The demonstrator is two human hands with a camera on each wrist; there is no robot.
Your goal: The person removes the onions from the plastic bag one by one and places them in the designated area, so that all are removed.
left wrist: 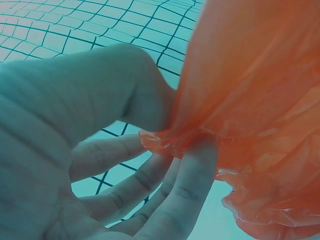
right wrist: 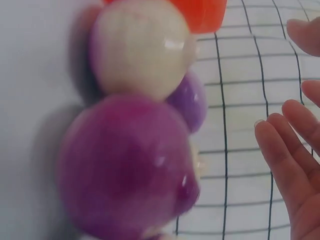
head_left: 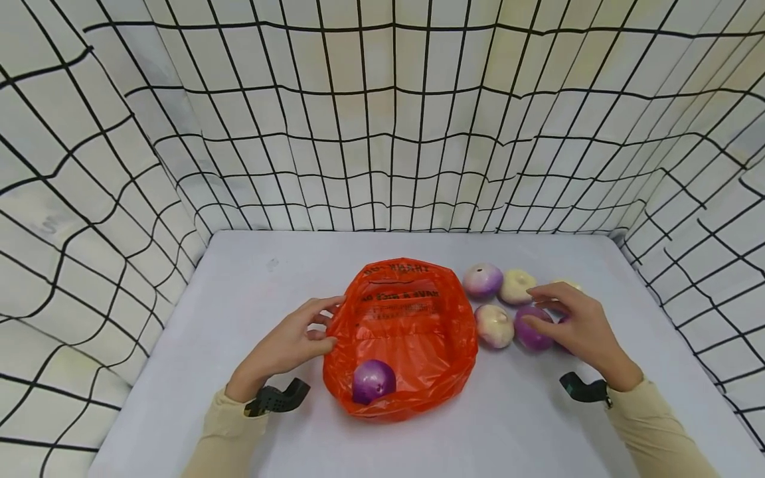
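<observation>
A red plastic bag (head_left: 412, 332) with dark print lies with its mouth spread wide. Inside, near its front rim, is a purple round vegetable (head_left: 373, 381), like a turnip or onion. My left hand (head_left: 293, 342) pinches the bag's left rim; in the left wrist view, thumb and fingers close on the gathered film (left wrist: 200, 130). My right hand (head_left: 576, 325) hovers with parted fingers over a purple vegetable (head_left: 532, 328) to the right of the bag. In the right wrist view, the fingers (right wrist: 280, 155) stand apart from the purple vegetable (right wrist: 125, 165), holding nothing.
Beside the bag sit a purple-topped white vegetable (head_left: 483, 281), a pale one (head_left: 516, 287) and another whitish one (head_left: 495, 326). More are partly hidden by the right hand. Black netting (head_left: 388, 139) over white walls surrounds the white table (head_left: 251, 272).
</observation>
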